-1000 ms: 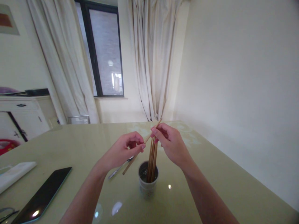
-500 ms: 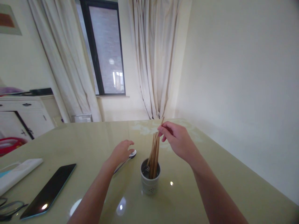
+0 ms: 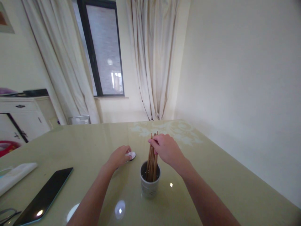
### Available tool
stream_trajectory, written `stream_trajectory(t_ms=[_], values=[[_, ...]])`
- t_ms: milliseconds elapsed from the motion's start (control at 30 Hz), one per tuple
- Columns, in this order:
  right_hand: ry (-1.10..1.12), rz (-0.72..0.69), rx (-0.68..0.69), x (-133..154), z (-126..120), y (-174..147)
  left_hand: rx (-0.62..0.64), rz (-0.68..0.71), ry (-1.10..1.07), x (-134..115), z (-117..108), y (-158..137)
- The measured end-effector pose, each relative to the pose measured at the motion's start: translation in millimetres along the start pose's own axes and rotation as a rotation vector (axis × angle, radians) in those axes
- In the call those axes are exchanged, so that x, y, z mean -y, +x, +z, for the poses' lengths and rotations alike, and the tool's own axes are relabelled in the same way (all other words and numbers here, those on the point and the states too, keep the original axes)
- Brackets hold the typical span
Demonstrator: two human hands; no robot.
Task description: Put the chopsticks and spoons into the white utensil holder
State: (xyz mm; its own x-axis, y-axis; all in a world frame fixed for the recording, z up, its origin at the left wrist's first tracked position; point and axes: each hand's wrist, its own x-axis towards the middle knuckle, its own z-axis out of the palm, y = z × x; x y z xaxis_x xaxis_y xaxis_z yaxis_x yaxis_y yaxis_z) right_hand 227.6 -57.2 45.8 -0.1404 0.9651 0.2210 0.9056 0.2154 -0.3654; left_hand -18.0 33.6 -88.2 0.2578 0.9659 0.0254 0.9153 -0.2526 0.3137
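Observation:
A light grey cup (image 3: 150, 190) with a small dotted pattern stands upright on the table. Several brown wooden chopsticks (image 3: 151, 166) lean in it, their upper ends sticking out. My right hand (image 3: 167, 151) is closed around the upper part of the chopsticks; how many it grips is hidden by the fingers. To the left of the cup lies a metal spoon (image 3: 132, 155), its bowl pointing away and to the right. My left hand (image 3: 119, 156) has its fingers closed on the spoon close to the bowl, and part of the handle is hidden beneath the hand.
On the left of the glossy green table (image 3: 94, 141) lie a dark phone or tablet (image 3: 44, 196), a white flat object (image 3: 17, 175) and glasses (image 3: 9, 216). A wall (image 3: 242, 94) runs along the right side, and curtains (image 3: 155, 62) hang beyond the far edge.
My right hand has moved down and left, lowering a raised chopstick in among the others. My left hand has closed from above onto the spoon. The view has shifted slightly.

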Motion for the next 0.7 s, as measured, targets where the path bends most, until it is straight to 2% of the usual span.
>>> stream_trajectory(t_ms=[200,333,567,700], values=[[-0.11,-0.037,0.021,1,3,-2,0.007,-0.02,0.025,-1,-1,-1],[-0.107,-0.049,0.021,1,5,-1,0.012,-0.038,0.048,-5,-1,-3],[0.014,-0.036,-0.076,0,-7,-2,-0.009,-0.086,0.105,-12,-4,-8],[0.088,-0.068,-0.162,-2,-19,-8,-0.064,-0.136,0.137,-17,-20,-12]])
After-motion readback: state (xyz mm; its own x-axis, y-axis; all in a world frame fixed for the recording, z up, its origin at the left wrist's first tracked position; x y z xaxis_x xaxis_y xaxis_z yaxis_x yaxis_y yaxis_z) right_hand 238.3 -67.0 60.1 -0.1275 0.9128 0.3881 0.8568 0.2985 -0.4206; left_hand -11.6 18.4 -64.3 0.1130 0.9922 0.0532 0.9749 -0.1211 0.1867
